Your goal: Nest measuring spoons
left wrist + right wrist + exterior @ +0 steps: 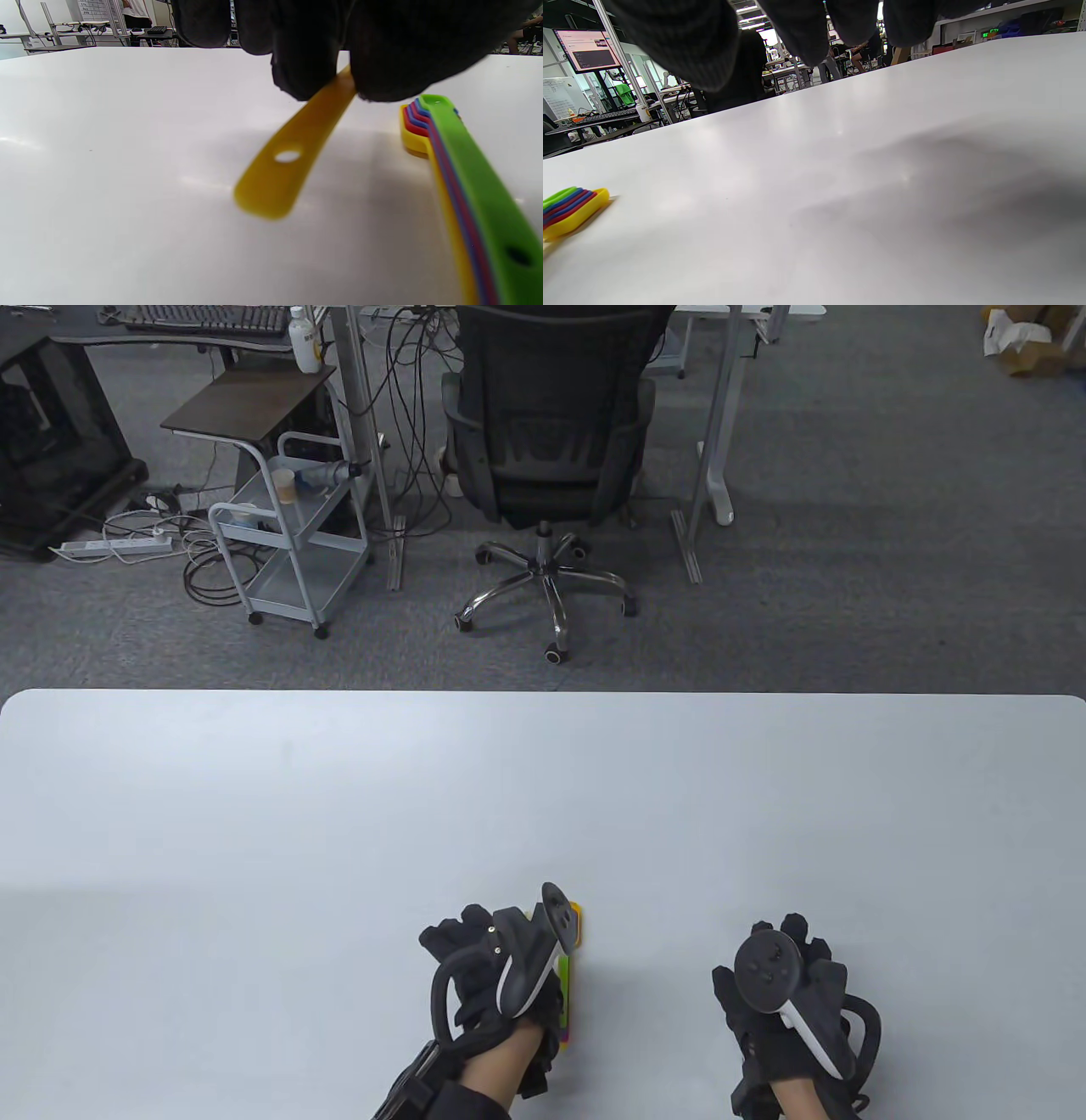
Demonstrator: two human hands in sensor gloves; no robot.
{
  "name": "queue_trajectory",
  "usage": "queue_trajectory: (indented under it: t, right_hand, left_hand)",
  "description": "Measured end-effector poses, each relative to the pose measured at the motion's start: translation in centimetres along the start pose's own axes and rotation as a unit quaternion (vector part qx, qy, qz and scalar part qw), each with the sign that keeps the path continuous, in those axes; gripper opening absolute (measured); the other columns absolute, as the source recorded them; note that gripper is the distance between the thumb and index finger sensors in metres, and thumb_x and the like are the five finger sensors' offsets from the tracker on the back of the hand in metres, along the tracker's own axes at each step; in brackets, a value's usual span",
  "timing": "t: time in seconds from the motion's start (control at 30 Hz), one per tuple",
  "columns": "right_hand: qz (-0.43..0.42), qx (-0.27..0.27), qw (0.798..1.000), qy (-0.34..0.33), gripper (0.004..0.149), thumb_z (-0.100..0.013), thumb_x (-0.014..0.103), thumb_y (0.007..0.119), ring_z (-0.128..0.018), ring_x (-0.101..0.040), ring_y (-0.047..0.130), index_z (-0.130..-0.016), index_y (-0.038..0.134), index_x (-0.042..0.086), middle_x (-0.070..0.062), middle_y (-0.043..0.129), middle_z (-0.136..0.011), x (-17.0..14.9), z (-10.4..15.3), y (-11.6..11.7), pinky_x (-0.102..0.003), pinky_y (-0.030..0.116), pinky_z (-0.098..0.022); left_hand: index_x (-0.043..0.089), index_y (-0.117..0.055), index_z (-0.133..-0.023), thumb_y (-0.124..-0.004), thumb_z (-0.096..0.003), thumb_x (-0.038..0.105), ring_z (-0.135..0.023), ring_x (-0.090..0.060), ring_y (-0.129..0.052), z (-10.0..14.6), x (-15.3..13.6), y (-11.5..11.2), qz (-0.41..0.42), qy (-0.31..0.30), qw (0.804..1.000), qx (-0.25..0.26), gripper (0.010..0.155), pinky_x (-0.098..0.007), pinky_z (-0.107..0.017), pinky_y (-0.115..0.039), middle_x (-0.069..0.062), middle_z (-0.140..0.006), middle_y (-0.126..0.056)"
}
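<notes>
A nested stack of measuring spoons, green on top over blue, red and yellow, lies on the white table. It shows under my left hand in the table view and at the left edge of the right wrist view. My left hand pinches a separate yellow spoon by its bowl end, its handle slanting down to the table left of the stack. My right hand rests on the table to the right, holding nothing.
An office chair, a small cart and desk legs stand on the floor beyond the table's far edge.
</notes>
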State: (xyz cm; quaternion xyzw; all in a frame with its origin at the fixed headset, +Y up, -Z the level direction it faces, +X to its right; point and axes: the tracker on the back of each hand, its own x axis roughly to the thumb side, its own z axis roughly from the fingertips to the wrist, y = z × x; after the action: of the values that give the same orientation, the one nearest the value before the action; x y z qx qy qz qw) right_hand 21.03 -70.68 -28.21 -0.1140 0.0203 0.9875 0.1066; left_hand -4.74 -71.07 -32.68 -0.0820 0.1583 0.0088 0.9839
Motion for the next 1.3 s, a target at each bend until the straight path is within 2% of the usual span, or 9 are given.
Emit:
queue_trajectory:
  t: [0.4,0.83,1.3]
  right_hand:
    - [-0.007,0.005,1.0,-0.007,0.074,-0.052,0.049,0.074,-0.102,-0.065,0.053,-0.112,0.06,0.007,-0.032,0.044,-0.122,0.0,0.0,0.0,-0.072,0.049,-0.068]
    - [-0.006,0.01,1.0,-0.01,0.074,-0.052,0.049,0.074,-0.102,-0.065,0.053,-0.111,0.06,0.007,-0.032,0.044,-0.122,0.1,0.1,0.0,-0.071,0.048,-0.068]
    - [-0.007,0.011,1.0,-0.012,0.074,-0.052,0.049,0.074,-0.101,-0.065,0.053,-0.111,0.06,0.007,-0.032,0.044,-0.122,0.2,0.2,0.0,-0.072,0.048,-0.068]
  left_hand:
    - [0.009,-0.098,-0.068,-0.097,-0.0385,0.046,-0.107,-0.052,-0.071,-0.3,3.2,-0.5,0.001,-0.002,1.0,-0.021,0.048,-0.069,-0.079,-0.044,-0.013,-0.115,-0.069]
    - [0.009,-0.098,-0.068,-0.097,-0.0388,0.047,-0.107,-0.052,-0.071,-0.9,4.1,-1.3,-0.002,0.004,0.999,-0.048,0.048,-0.068,-0.079,-0.044,-0.014,-0.114,-0.069]
    - [0.009,-0.098,-0.068,-0.097,-0.039,0.047,-0.107,-0.052,-0.071,-0.8,4.3,-1.3,-0.004,0.006,0.999,-0.052,0.048,-0.068,-0.079,-0.044,-0.014,-0.114,-0.069]
